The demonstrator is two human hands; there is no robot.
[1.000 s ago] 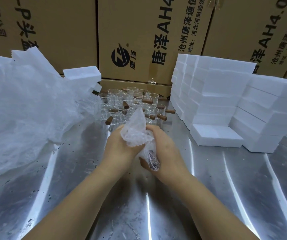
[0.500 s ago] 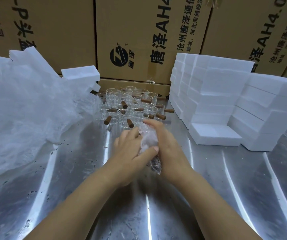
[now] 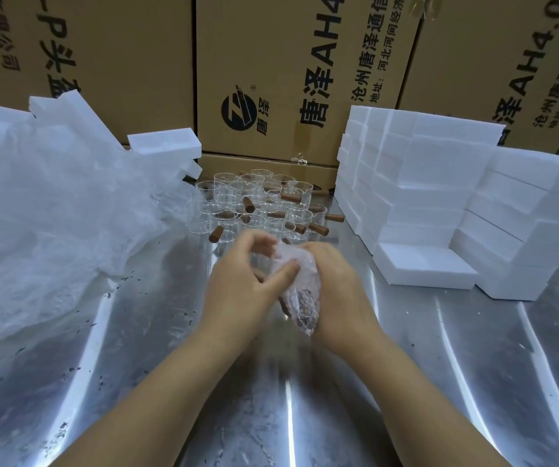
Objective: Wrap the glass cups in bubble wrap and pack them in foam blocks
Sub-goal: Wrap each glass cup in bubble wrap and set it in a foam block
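Over the middle of the steel table, both hands hold one glass cup wrapped in bubble wrap [image 3: 300, 291]; its brown handle shows through the wrap at the lower end. My left hand [image 3: 247, 281] presses its thumb onto the wrap from the left, fingers curled over the top. My right hand [image 3: 342, 284] cups the bundle from the right and behind. Beyond the hands stand several bare glass cups [image 3: 254, 203] with brown wooden handles. White foam blocks [image 3: 439, 203] are stacked at the right, with one low block [image 3: 426, 271] in front.
A big heap of bubble wrap [image 3: 52, 224] covers the left of the steel table [image 3: 305, 399]. More foam pieces [image 3: 165, 143] poke out behind it. Cardboard boxes [image 3: 288, 62] wall off the back. Dark specks dot the table near the heap.
The loose upper flap of wrap has been folded down around the cup. My left hand moved from under the bundle to across its front, the thumb now pressing the wrap.
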